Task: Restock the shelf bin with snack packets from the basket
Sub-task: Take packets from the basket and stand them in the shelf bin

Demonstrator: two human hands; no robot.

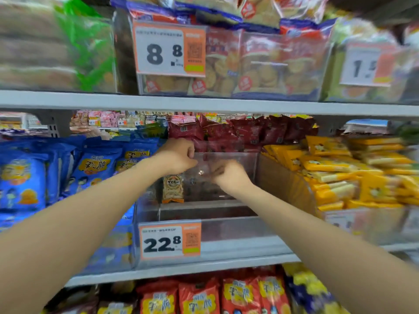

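Clear plastic shelf bin (226, 227) holds one tan snack packet (172, 189), upright at left side. I see left hand (179, 156), right hand (227, 175) inside bin, fingers curled; can't tell if holding anything.

left hand (179, 157) and right hand (229, 176) reach into bin (229, 226) near snack packet (172, 189).

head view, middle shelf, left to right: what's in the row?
blue packets → left hand → right hand → yellow packets. The clear bin spans both hands, so it is left out.
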